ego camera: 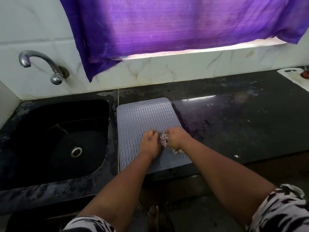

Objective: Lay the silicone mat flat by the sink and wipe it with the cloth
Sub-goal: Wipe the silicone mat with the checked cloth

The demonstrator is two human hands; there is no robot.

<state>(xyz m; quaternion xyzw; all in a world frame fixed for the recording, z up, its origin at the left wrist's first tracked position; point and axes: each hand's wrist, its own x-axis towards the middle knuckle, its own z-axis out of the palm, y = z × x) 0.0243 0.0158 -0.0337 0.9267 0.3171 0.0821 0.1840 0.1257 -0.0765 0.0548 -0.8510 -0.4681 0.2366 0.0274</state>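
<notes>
A purple curtain (167, 22) is hanging across the window above a dark stone tabletop (234, 123), where a person is working barefoot at a kitchen sink (55, 139) set below a wall tap (41, 64). The grey silicone mat (143, 118) is lying flat just right of the sink, its near edge reaching the tabletop's front lip and its long axis running away from the person toward the tiled wall. Both forearms are reaching over the mat's near half. The right hand (175, 138) is curling shut around a bunched patterned cloth (164, 139), pressing it down on the mat's ribbed surface near its right edge. The left hand (150, 143) is resting just beside the cloth, fingers bent down onto the mat, apparently steadying it; whether it is also pinching the cloth cannot be told. The laying-out looks finished and the wiping looks to be under way. Most of the unwiped-looking surface is stretching ahead of the hands, toward the wall, so the right hand, holding the cloth, seems best placed to push forward along the mat's length.
</notes>
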